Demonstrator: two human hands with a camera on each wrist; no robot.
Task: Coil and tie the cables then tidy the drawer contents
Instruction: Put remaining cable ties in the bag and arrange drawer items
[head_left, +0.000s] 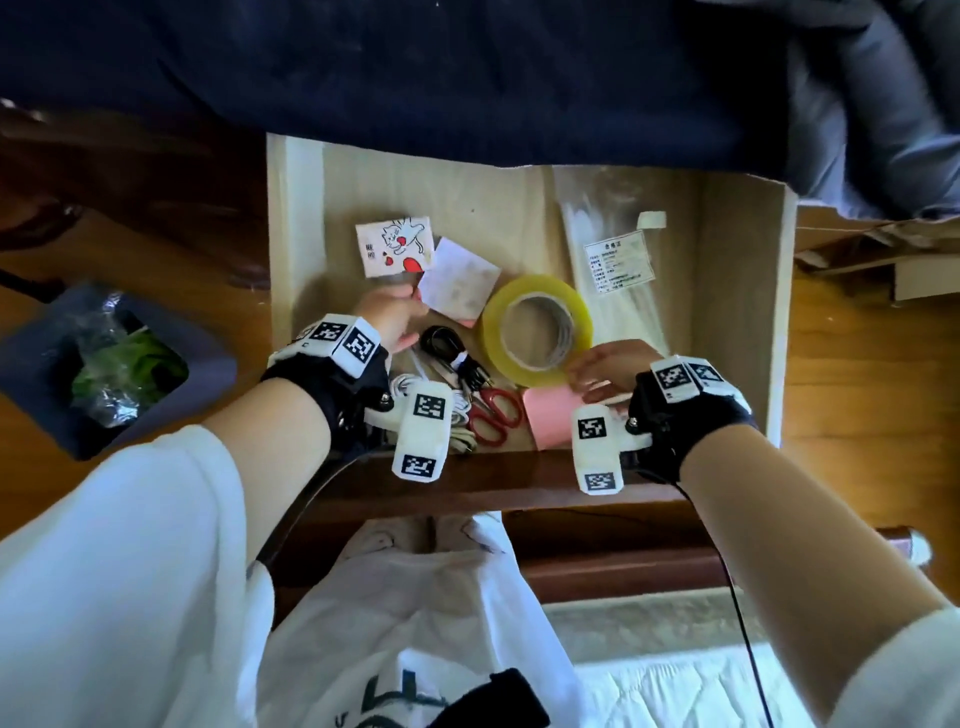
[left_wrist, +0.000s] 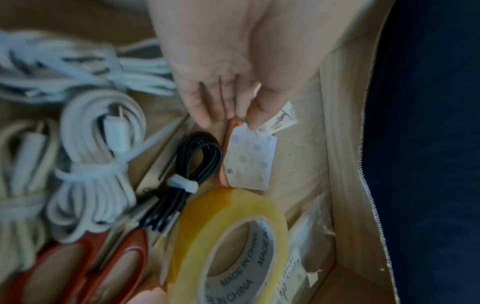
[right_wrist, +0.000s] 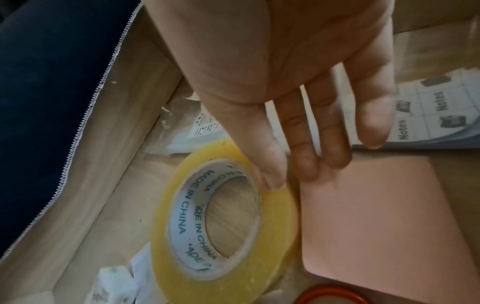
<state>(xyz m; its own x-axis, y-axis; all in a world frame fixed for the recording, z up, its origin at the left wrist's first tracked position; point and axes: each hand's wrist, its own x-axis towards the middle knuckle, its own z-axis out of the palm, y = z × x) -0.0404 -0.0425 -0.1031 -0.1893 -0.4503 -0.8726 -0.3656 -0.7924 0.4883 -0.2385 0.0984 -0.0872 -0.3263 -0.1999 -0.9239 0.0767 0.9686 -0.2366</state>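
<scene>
open pale wooden drawer (head_left: 737, 291), dark blue bedding overhanging its far edge. contents, large to small: clear bag of white zip ties (head_left: 613, 249) along the right; wide roll of yellowish packing tape (head_left: 535, 325) mid-drawer, tipped up on edge; pink pad of sticky notes (head_left: 553, 418) near the front; red-handled scissors (head_left: 493, 415); white cables (left_wrist: 96, 164), coiled and cinched, at front left; small black cable (left_wrist: 197, 164), coiled with a white tie.

coiling looks finished; step in hand reads as tidying.

right hand (head_left: 608, 369): thumb and fingers curled onto the tape roll's rim, grip clamped on it. left hand (head_left: 389, 317): fingertips (left_wrist: 257, 117) pinch the corner of a small white paper square (head_left: 460, 286), beside a cartoon-printed card (head_left: 395, 247).

notes for doing it well: lay the roll flat against a wall so it cannot roll. stack card and paper squarely with the pad. keep the bundled cables together, away from scissor blades. lift items, don't drag; loose paper creases easily.
</scene>
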